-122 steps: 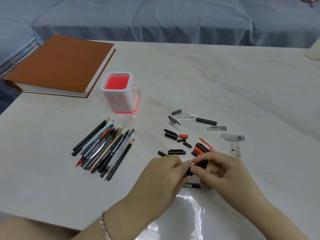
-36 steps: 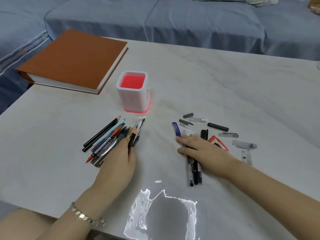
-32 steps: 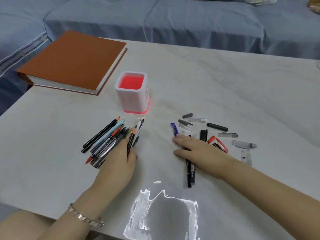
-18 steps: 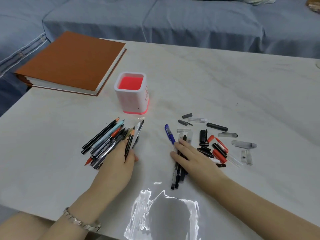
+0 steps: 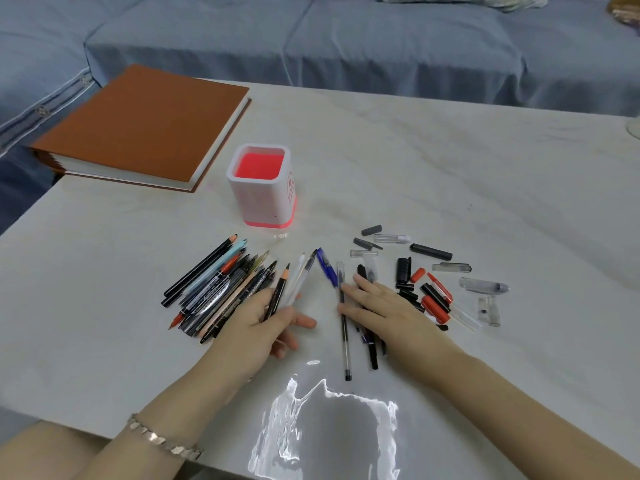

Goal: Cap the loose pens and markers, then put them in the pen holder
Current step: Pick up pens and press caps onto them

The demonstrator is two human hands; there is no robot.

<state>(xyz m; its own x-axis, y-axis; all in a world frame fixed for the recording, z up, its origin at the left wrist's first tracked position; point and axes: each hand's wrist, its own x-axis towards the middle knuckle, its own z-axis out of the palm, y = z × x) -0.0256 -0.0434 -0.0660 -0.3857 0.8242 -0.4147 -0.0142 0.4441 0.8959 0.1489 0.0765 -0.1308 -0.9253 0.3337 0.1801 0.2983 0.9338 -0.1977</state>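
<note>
Two hands work low on the pale marble surface (image 5: 450, 168). The left hand (image 5: 258, 327) has its fingers curled round a black pencil (image 5: 280, 292) with an orange tip and a clear pen (image 5: 299, 277) just beside it. It does so at the right edge of a fanned pile of pens and pencils (image 5: 214, 289). The right hand (image 5: 384, 311) lies flat with fingers straight, pressing on several dark pens (image 5: 372, 351) (how many sit under the palm is hidden). A slim clear pen (image 5: 344, 337) and a blue pen (image 5: 327, 268) lie along its left side. Loose caps (image 5: 403, 270) in black, red and clear are scattered to its right. The pen holder (image 5: 263, 199), white with a red inside, stands upright beyond the pile, near a brown book (image 5: 145, 123).
</note>
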